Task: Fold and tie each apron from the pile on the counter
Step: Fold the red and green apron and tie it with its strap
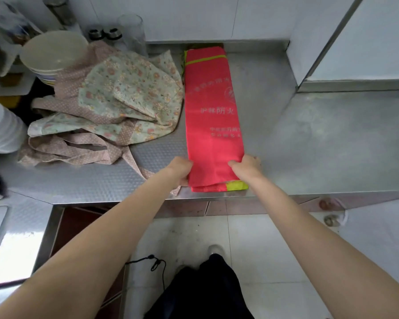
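Note:
A red apron (213, 116) with pale printed lettering and yellow-green trim lies folded into a long narrow strip on the steel counter (309, 143), running from the back wall to the front edge. My left hand (181, 168) grips its near left edge and my right hand (245, 163) grips its near right edge, thumbs on top of the cloth. A crumpled floral apron (129, 95) with pink dotted straps lies in a heap to the left of the red one.
Stacked bowls (52, 54) and white plates (0, 130) stand at the far left. A clear glass (131, 31) and small shakers (104, 34) are by the back wall. A raised steel ledge (355, 86) borders the right. Tiled floor lies below the counter's front edge.

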`<state>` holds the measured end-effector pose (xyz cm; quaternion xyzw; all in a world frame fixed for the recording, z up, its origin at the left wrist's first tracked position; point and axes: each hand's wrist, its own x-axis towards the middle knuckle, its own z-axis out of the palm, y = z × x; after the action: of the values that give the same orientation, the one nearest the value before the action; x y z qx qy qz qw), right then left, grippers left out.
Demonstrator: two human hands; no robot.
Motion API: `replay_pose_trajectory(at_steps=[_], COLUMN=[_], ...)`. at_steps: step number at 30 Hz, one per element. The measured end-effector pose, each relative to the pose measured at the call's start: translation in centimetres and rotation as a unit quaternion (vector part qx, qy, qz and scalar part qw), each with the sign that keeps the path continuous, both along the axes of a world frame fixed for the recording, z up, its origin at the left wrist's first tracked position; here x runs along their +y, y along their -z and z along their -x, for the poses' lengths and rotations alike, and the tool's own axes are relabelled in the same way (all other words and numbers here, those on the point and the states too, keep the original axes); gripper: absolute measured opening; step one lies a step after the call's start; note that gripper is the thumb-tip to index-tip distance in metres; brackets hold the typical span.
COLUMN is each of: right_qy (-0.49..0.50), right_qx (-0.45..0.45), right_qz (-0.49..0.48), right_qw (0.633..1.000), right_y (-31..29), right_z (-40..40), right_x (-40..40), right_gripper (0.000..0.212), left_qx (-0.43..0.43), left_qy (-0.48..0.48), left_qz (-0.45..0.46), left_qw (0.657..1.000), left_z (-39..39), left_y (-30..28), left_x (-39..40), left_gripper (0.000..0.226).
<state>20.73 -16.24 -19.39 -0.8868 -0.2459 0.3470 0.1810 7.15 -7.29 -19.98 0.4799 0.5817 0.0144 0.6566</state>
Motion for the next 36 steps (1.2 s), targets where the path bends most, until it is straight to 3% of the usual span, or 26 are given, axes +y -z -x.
replay_pose_trajectory(at_steps=[4, 6, 8, 10, 12, 14, 17, 20, 22, 25, 30, 33, 36], right_qy=[0.055, 0.035, -0.040, -0.155, -0.314, -0.408, -0.431, -0.434, -0.433, -0.436, -0.424, -0.428, -0.433], right_qx=[0.057, 0.036, -0.098, -0.200, -0.194, -0.165, -0.159, -0.168, -0.167, -0.179, -0.270, -0.337, -0.337], right_qz=[-0.064, -0.040, 0.025, -0.004, -0.029, 0.032, 0.079, 0.077, 0.080, 0.070, 0.007, -0.012, -0.038], right_qw=[0.995, 0.998, 0.994, 0.967, 0.929, 0.897, 0.885, 0.882, 0.882, 0.879, 0.864, 0.838, 0.835], right_y=[-0.1, 0.2, 0.1, -0.5, -0.6, -0.1, 1.0, 1.3, 1.4, 1.3, 1.1, 1.9, 2.4], right_z=[-0.4, -0.5, -0.6, -0.4, 0.2, 1.1, 1.6, 1.5, 1.5, 1.7, 2.0, 2.5, 2.3], right_x=[0.0, -0.2, -0.6, -1.0, -1.4, -1.6, -1.8, -2.0, -2.0, -2.1, -3.1, -3.6, -3.8], right_gripper=[0.031, 0.031, 0.037, 0.053, 0.063, 0.062, 0.070, 0.072, 0.071, 0.070, 0.054, 0.051, 0.048], left_qx=[0.005, 0.015, 0.046, 0.072, 0.089, 0.115, 0.215, 0.293, 0.281, 0.197, 0.142, 0.125, 0.118], left_qy=[-0.009, 0.001, 0.028, 0.061, 0.105, 0.161, 0.287, 0.331, 0.335, 0.392, 0.324, 0.287, 0.319], left_qz=[-0.006, -0.015, -0.048, -0.086, -0.117, -0.136, -0.233, -0.311, -0.366, -0.432, -0.390, -0.340, -0.354], left_qw=[1.000, 1.000, 0.997, 0.992, 0.984, 0.971, 0.904, 0.841, 0.821, 0.788, 0.850, 0.887, 0.872], left_z=[-0.3, -0.3, -0.3, -0.1, -0.1, -0.2, 0.0, 1.0, 1.6, 1.7, 2.2, 2.7, 3.0], left_y=[0.7, 1.0, 1.6, 1.6, 1.6, 1.2, 0.9, 0.8, 0.7, 0.5, 1.3, 1.6, 1.6], left_x=[0.0, -0.1, 0.1, 0.2, 0.4, 0.4, 0.4, -0.1, -0.6, -1.6, -1.7, -1.0, -1.0], left_gripper=[0.026, 0.029, 0.033, 0.035, 0.033, 0.033, 0.034, 0.034, 0.033, 0.024, 0.009, 0.025, 0.011])
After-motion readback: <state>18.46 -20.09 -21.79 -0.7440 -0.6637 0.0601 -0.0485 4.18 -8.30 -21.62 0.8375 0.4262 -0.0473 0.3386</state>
